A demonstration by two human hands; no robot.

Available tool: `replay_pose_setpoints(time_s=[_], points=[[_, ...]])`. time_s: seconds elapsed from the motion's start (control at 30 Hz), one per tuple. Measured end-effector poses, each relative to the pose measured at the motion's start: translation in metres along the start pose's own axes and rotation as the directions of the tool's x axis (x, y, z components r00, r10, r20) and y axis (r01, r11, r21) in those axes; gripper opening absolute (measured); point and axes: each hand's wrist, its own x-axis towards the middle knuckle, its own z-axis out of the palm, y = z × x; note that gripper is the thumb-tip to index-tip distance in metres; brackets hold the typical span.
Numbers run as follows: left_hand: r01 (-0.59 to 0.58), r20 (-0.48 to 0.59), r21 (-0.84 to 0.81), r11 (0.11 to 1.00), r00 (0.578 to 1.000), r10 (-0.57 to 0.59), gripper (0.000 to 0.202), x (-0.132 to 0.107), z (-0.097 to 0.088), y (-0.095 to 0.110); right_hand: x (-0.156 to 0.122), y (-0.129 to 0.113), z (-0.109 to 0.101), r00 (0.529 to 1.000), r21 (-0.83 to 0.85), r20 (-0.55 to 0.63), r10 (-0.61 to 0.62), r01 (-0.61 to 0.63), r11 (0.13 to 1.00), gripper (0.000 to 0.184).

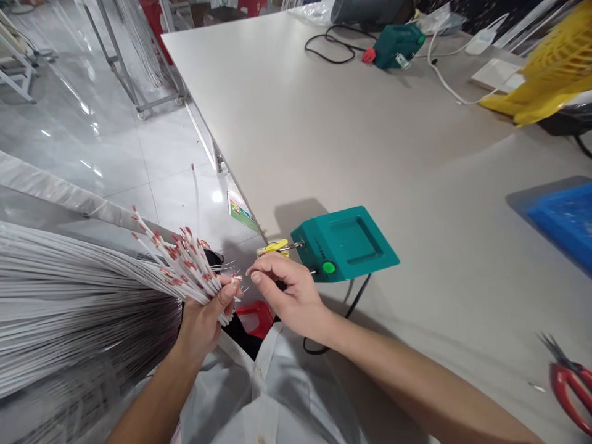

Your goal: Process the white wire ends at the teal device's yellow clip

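My left hand (203, 314) is closed around a thick bundle of white wires (92, 290) whose red-banded tips (178, 253) fan out upward, with bare metal ends showing near my thumb. My right hand (282, 290) is pinched on the thin metal end of one wire from that bundle, just in front of the green box-shaped device (345, 243). The device sits at the near table edge, with a green button (328, 267) on its front and a yellow clip (274, 247) on a metal pin at its left side. A black cable (356, 299) runs down from it.
The grey table (370, 135) carries a second green device (398, 44) with black cable at the back, a white cable (444, 80), a yellow basket (550, 68), a blue tray (567, 222) and red scissors (571, 382). Glossy tiled floor and metal racks (134, 55) lie left.
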Motion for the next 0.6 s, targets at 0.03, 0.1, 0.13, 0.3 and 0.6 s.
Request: replay_pose_setpoints(time_s=[0.03, 0.1, 0.13, 0.3, 0.6], points=[[0.009, 0.001, 0.004, 1.0, 1.0, -0.009, 0.011, 0.0, 0.001, -0.001, 0.003, -0.001, -0.001, 1.0, 0.008, 0.016, 0.001, -0.001, 1.0, 0.009], [0.031, 0.004, 0.015, 0.999, 1.0, -0.031, 0.013, 0.0, 0.001, -0.004, 0.008, -0.003, 0.0, 0.998, 0.028, 0.062, 0.007, -0.009, 1.0, 0.008], [0.04, 0.004, 0.021, 0.999, 0.999, -0.041, 0.013, -0.001, 0.001, -0.006, 0.009, -0.004, 0.002, 0.997, 0.029, 0.079, 0.013, -0.015, 0.999, 0.01], [0.028, -0.015, 0.076, 0.997, 1.0, -0.027, 0.012, -0.003, -0.001, -0.006, 0.007, -0.002, 0.01, 0.999, -0.088, 0.049, -0.017, 0.021, 0.996, 0.019], [0.004, -0.03, 0.059, 0.998, 1.0, -0.002, 0.01, 0.0, 0.0, -0.008, -0.003, 0.007, -0.001, 0.994, -0.201, 0.064, -0.087, 0.098, 0.975, 0.013]])
